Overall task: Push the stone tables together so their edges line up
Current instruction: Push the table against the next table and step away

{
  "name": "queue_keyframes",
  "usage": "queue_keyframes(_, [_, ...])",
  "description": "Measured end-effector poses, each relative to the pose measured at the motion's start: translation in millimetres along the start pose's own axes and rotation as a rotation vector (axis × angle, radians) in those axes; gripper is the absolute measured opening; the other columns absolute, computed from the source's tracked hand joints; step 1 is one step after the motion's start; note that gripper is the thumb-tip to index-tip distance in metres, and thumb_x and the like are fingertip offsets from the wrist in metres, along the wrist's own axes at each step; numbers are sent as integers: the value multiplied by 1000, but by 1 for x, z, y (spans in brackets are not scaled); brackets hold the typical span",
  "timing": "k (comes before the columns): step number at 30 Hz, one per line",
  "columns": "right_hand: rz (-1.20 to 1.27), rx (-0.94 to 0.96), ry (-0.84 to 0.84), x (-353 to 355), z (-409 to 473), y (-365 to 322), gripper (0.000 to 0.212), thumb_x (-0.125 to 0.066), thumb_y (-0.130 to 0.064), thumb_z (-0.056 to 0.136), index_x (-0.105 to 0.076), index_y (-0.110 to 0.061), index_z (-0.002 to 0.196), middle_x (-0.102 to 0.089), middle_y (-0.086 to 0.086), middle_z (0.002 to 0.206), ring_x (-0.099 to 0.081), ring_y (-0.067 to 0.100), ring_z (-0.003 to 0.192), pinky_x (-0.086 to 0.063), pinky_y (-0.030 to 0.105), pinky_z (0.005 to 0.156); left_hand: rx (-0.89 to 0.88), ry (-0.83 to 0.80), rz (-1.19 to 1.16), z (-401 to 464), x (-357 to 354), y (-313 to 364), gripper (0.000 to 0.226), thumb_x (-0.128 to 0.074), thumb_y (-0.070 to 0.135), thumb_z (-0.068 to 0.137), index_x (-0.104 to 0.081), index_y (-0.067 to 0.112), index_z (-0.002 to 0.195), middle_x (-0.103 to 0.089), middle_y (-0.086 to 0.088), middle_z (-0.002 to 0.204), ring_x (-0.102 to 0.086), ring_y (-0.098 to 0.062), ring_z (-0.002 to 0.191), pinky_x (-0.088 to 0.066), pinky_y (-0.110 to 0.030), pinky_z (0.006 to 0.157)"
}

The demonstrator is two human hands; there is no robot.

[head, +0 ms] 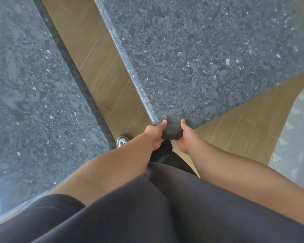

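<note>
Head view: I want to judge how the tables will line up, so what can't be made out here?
- Fingers of the left hand and right hand: curled under the corner of the right speckled grey stone table.
- Table legs: hidden beneath both tops.
- Far ends of the left speckled grey stone table and the floor gap: cut off by the frame.

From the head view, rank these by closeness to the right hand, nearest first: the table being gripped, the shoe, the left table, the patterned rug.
1. Right stone table: the right hand grips its near corner, touching.
2. Shoe: on the floor to the left, past the left hand.
3. Left stone table and rug, on opposite sides: too close to call.
</note>
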State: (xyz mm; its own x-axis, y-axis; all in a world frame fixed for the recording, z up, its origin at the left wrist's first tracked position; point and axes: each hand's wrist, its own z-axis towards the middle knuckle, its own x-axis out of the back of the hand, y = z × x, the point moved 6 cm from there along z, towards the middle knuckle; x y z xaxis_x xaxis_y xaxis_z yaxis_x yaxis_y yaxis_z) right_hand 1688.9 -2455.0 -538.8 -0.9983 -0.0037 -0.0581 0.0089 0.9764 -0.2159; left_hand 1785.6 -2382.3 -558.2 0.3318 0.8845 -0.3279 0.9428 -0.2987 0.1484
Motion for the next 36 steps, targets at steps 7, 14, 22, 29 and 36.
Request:
queue_keyframes(7, [15, -10, -2, -26, -2, 27, 43, -57, -44, 101, -59, -11, 128, -69, 8, 122, -59, 24, 127, -40, 40, 117, -16, 25, 70, -9, 32, 23, 45, -70, 17, 97, -57, -3, 134, -68, -17, 128, -68, -36, 115, -53, -51, 103])
queue_keyframes(14, [-68, 70, 26, -64, -15, 48, 55, -51, -41, 104, -46, -4, 143, -56, 15, 143, -58, 29, 129, -55, 37, 91, -44, 41, 135, -19, 61, 48, 47, -70, 19, 97, -55, -4, 135, -67, -17, 131, -66, -34, 118, -54, -48, 103])
queue_keyframes(22, [20, -46, 20, -94, -20, 81, 38, -65, -45, 96, -59, -13, 116, -67, 1, 125, -67, 20, 95, -47, 36, 106, -68, 76, 183, -30, 99, 78, 48, -68, 19, 98, -54, -7, 136, -66, -19, 131, -65, -35, 119, -49, -50, 108])
queue_keyframes(29, [-19, -34, -9, -95, -19, 83, 48, -66, -42, 95, -53, -15, 132, -67, 2, 130, -62, 23, 121, -43, 42, 114, -56, 64, 168, -36, 102, 83, 44, -64, 17, 101, -53, -6, 137, -65, -19, 133, -64, -34, 120, -49, -50, 108])
queue_keyframes(36, [39, -142, -54, -81, -25, 72, 54, -67, -26, 97, -47, -5, 142, -57, 18, 132, -57, 31, 122, -44, 48, 112, -40, 102, 270, -50, 105, 84, 35, -56, 8, 104, -54, -5, 136, -65, -19, 130, -66, -31, 115, -51, -45, 106])
